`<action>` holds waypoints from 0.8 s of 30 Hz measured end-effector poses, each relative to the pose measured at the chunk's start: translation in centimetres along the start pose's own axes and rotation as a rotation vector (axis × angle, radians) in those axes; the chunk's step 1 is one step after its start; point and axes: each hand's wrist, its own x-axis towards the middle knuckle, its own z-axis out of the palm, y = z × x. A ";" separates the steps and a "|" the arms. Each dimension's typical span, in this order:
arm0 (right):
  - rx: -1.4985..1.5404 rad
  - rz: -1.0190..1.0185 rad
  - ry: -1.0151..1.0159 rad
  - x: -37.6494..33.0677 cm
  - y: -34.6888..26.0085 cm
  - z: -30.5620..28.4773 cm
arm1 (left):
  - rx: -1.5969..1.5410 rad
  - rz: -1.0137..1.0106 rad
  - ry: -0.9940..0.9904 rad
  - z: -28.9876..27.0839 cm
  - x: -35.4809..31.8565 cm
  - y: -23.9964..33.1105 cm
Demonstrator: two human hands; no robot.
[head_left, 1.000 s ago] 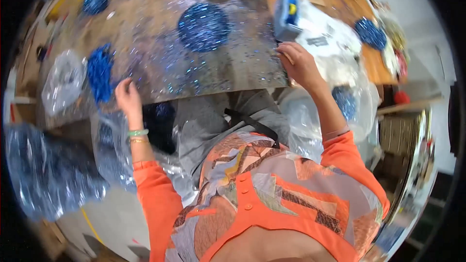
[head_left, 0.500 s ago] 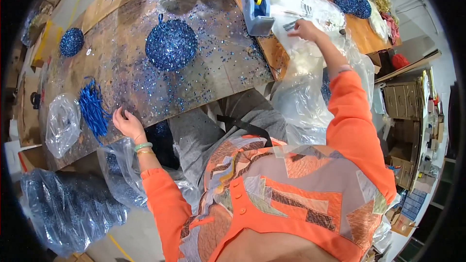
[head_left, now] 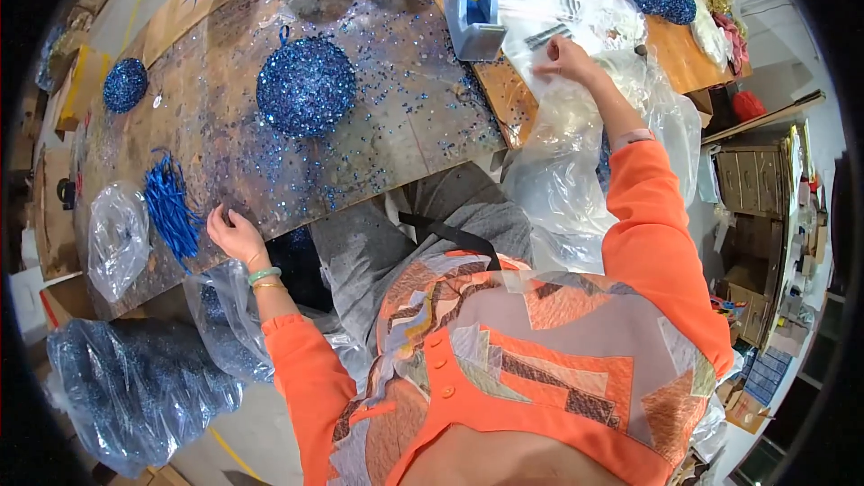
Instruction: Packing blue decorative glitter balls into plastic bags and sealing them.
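The right hand (head_left: 562, 58) pinches at a crinkled clear plastic bag (head_left: 576, 22) far right on the wooden table (head_left: 387, 126), beside the pale blue tape dispenser (head_left: 472, 4); the left hand (head_left: 232, 232) rests open and empty at the near edge by the bundle of blue loops (head_left: 171, 207). Lifting the film gently should keep its small metal pieces inside. Open room lies between the big blue sequinned ball (head_left: 306, 85) and the dispenser.

Bright, even light; sharp centre, fisheye-bent edges, black rim.
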 end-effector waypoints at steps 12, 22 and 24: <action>-0.108 0.020 0.171 -0.4 0.9 1.8 | 0.001 0.009 -0.007 0.2 0.2 0.2; 0.446 0.115 0.432 -3.3 -1.1 -8.5 | -0.176 -0.043 0.013 0.2 0.0 -0.7; 0.731 0.007 0.444 -4.3 -4.3 -11.3 | -0.330 -0.102 0.121 0.1 -0.5 -1.5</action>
